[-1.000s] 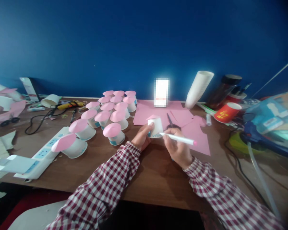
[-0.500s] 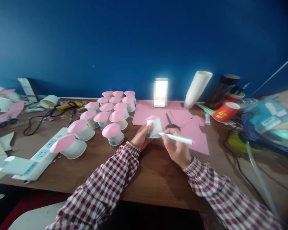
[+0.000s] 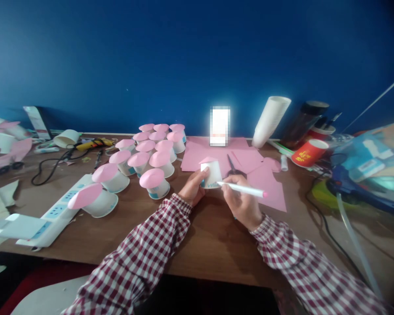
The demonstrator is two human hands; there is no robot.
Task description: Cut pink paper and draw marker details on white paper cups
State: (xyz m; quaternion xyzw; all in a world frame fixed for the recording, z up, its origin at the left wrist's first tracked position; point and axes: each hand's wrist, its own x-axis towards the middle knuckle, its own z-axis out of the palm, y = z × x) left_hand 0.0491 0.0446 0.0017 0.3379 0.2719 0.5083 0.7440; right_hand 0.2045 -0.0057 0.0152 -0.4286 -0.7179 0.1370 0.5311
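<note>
My left hand (image 3: 194, 187) is closed on a small white paper cup (image 3: 213, 173) held upside down, with a pink paper cone (image 3: 209, 160) on its top. Blue-green marks run along the cup's lower part. In my right hand (image 3: 241, 199) is a white marker (image 3: 249, 189) with a pink end; its tip is at the cup's marked side. Behind my right hand lie dark-handled scissors (image 3: 231, 165) on pink paper (image 3: 197, 153). To the left stand several upturned paper cups with pink cone tops (image 3: 153, 179).
A white power strip (image 3: 57, 210) lies at the left, with a yellow tool (image 3: 93, 144) and its cord behind. A stack of white cups (image 3: 271, 120) leans at the back. At right are a red cup (image 3: 310, 153) and a blue glue gun (image 3: 354, 188). A bright phone screen (image 3: 219, 127) stands by the wall.
The blue-green marks on the cup reach a little farther towards the marker tip. Both hands keep nearly the same place.
</note>
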